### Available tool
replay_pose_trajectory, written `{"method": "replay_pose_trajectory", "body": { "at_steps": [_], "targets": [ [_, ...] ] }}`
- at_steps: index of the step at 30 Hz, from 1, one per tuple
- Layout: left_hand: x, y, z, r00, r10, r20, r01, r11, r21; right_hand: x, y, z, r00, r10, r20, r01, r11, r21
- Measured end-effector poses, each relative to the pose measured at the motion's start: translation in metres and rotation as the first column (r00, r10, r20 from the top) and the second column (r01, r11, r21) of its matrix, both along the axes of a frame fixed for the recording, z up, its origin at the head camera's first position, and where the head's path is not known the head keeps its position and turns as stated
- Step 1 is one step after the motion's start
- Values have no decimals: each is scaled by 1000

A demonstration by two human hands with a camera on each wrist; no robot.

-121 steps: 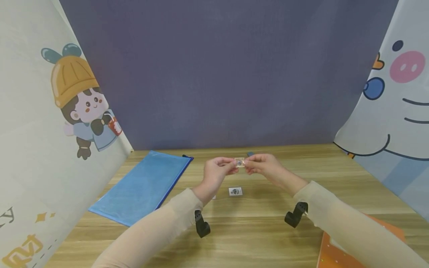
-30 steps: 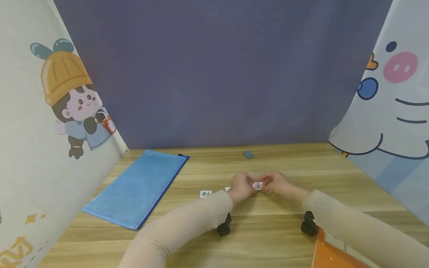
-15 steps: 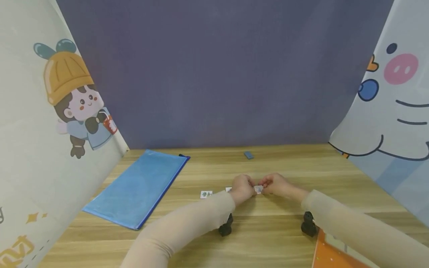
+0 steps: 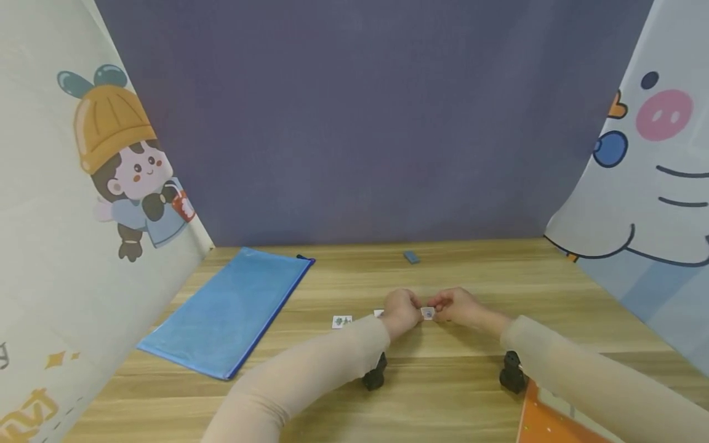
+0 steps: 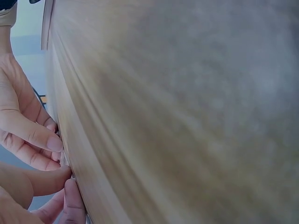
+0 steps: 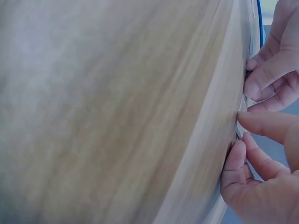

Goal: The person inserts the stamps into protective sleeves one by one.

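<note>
In the head view a small white picture card (image 4: 428, 313) is at table level between both hands. My left hand (image 4: 402, 310) pinches its left edge, and my right hand (image 4: 457, 306) pinches the opposite edge with thumb and fingertips. Both wrist views show the two hands facing each other low over the wood, with only a thin sliver of the card showing. Left of them lies a second card (image 4: 341, 322) with green tree-like prints. Between these sits a third white card (image 4: 378, 312), mostly hidden behind my left hand.
A blue zip pouch (image 4: 227, 314) lies flat on the wooden table (image 4: 443, 400) at left. Toward the back is a small grey-blue block-like piece (image 4: 411, 256). An orange flat item (image 4: 545, 418) lies under my right forearm. A dark curtain (image 4: 376, 123) stands behind the table.
Four seconds ago both hands held a card up, farther back and more to the left. They have since come down rightward to the table. Over the last half second they barely move.
</note>
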State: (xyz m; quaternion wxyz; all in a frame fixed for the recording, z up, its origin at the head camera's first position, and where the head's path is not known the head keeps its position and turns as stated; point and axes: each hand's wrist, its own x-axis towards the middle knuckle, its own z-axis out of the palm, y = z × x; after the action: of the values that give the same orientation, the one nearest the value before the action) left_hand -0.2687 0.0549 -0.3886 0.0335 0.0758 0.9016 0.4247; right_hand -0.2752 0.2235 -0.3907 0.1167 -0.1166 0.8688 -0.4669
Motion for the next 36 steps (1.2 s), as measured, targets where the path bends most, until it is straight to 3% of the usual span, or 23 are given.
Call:
{"method": "replay_pose_trajectory", "body": {
  "at_steps": [10,16,21,27,31,36],
  "targets": [
    [-3,0,-5,1000,1,-6,-1,1000,-15,0,2,-2,1000,9,-9,-9,1000,-8],
    [-3,-3,2,1000,-23,-2,23,999,-46,4,4,2,999,32,-18,-33,999,-26],
    [-8,-13,18,997,-47,63,44,998,38,2,6,10,999,5,-42,-5,1000,-4],
    [-23,-35,53,995,1,102,-20,981,191,-5,7,28,997,-14,-74,15,1000,17],
    [-34,-55,68,998,3,69,-22,960,278,-10,7,45,994,40,-102,-39,999,14],
    [-37,-80,71,998,-66,12,60,958,279,-13,7,65,992,61,-114,-61,998,8]
  ]
}}
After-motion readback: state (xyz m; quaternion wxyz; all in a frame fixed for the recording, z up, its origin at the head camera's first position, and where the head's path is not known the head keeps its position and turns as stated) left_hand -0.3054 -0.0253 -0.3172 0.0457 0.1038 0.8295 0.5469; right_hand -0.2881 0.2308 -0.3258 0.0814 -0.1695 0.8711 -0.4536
